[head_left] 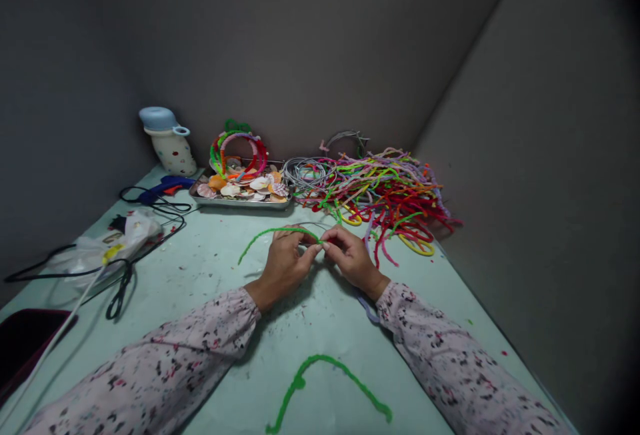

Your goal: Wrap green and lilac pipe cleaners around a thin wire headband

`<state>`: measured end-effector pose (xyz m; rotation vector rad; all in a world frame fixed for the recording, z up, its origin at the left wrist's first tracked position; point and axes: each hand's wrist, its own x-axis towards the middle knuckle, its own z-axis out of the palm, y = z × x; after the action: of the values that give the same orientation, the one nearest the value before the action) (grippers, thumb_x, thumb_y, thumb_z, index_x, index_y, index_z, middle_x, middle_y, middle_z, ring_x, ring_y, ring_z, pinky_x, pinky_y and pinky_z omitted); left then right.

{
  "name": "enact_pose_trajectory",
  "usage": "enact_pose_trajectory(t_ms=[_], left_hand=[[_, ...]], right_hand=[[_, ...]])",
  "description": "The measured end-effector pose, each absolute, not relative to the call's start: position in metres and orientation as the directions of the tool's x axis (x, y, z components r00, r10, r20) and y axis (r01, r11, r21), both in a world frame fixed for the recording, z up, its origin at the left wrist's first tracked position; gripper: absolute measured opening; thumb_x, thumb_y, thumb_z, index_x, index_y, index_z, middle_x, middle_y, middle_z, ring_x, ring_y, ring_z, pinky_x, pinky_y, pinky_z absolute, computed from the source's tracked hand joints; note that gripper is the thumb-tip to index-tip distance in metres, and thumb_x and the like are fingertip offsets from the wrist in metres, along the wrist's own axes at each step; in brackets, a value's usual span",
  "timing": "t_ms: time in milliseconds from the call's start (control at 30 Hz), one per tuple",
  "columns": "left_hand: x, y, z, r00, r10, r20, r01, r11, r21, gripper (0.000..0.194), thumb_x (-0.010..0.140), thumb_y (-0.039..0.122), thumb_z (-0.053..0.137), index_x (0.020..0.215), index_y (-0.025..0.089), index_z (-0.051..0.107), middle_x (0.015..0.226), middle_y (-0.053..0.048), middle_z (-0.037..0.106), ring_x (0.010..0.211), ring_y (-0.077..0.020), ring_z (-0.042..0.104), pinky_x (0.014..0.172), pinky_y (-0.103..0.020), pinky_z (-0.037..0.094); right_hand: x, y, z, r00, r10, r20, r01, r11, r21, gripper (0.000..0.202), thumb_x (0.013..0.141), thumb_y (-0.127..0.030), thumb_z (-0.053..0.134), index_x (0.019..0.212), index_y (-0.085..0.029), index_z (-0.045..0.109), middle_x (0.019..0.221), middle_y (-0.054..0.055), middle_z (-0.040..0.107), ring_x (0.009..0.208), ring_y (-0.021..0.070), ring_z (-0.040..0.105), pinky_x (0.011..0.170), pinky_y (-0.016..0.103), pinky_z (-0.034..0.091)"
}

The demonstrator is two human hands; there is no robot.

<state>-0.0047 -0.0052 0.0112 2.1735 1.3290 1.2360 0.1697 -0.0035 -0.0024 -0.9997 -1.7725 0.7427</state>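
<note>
A light green fuzzy stem (264, 232) curves leftward from between my hands. My left hand (290, 258) pinches it near its right end. My right hand (350, 255) meets the left at the fingertips, its thumb and forefinger closed on the same end of the stem. A thin grey wire (313, 224) arcs just behind the fingers, and how it joins the stem is hidden. Nearer to me, a darker green bent stem (345, 368) lies on the table between my forearms.
A metal tray (240, 204) of shells, with colourful hoops on top, stands at the back. Right of it are wire coils (310, 171) and a stem pile (385, 188). At left are a bottle (173, 151), a blue glue gun (165, 188), black cables and a plastic bag (140, 231).
</note>
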Motion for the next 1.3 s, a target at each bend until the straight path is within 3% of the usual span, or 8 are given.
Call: enact_pose_trajectory(t_ms=[1300], left_hand=[[-0.0046, -0.0053, 0.0161, 0.270, 0.826, 0.494, 0.627, -0.541, 0.561, 0.020, 0.092, 0.033, 0.052, 0.078, 0.019, 0.059, 0.080, -0.002, 0.066, 0.080, -0.0191, 0.056, 0.081, -0.035, 0.038]], right_hand=[[0.1691, -0.0039, -0.0017, -0.237, 0.854, 0.463, 0.352, 0.520, -0.778, 0.008, 0.088, -0.026, 0.056, 0.090, -0.020, 0.061, 0.079, 0.001, 0.054, 0.072, 0.0147, 0.052, 0.067, 0.027, 0.043]])
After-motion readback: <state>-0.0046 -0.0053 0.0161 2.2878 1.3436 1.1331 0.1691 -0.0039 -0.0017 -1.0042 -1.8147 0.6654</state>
